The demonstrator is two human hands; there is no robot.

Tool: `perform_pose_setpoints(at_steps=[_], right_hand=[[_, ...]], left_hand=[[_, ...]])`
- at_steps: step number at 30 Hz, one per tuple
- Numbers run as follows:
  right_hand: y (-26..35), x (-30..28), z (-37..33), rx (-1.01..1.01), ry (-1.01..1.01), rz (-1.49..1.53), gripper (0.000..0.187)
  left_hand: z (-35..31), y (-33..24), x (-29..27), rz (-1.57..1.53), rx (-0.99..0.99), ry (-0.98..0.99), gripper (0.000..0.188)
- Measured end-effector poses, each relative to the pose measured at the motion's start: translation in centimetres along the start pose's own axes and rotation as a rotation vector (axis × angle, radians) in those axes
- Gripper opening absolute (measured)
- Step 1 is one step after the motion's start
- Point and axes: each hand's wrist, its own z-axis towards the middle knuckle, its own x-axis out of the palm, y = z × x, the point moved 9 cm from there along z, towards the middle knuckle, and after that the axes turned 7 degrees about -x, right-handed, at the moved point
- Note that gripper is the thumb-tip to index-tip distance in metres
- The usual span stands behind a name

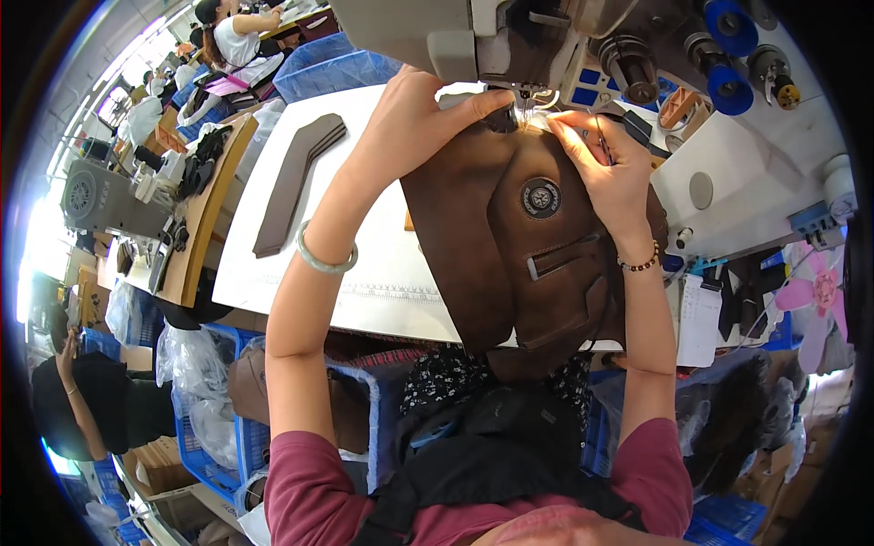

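A large brown leather panel (455,218) lies under the sewing machine (523,45) and hangs over the table's front edge toward my lap. It carries a round dark badge (541,197) and a slot-shaped pocket opening (563,257). My left hand (414,123) grips the panel's far edge left of the needle, its thumb stretched along the top; its other fingers are partly hidden. Just right of the needle, my right hand (605,164) pinches the leather between thumb and forefinger. Something thin and dark runs through its curled fingers, too small to name.
Long brown strips (296,187) lie stacked on the white table (364,264) at left. Thread spools (728,86) stand at the far right, with a pink fan (822,291) nearer. Blue crates (205,428) stand below the table. Other people (237,41) sit at the far left.
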Motion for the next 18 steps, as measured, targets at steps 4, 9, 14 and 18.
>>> perform_pose_setpoints(at_steps=[4, 9, 14, 18], right_hand=[[-0.9, 0.5, 0.0, 0.026, 0.041, -0.038, 0.018], [-1.0, 0.5, -0.1, -0.027, 0.020, -0.013, 0.018], [-0.9, 0.6, -0.4, 0.004, 0.004, -0.026, 0.015], [-0.3, 0.7, -0.3, 0.004, -0.008, 0.000, 0.011]], left_hand=[[0.7, 0.2, 0.2, -0.096, 0.035, 0.049, 0.040], [1.0, -0.7, 1.0, -0.062, 0.138, 0.084, 0.036], [0.7, -0.4, 1.8, -0.033, 0.175, 0.098, 0.032], [0.7, -0.1, 1.8, -0.039, 0.195, -0.008, 0.030]])
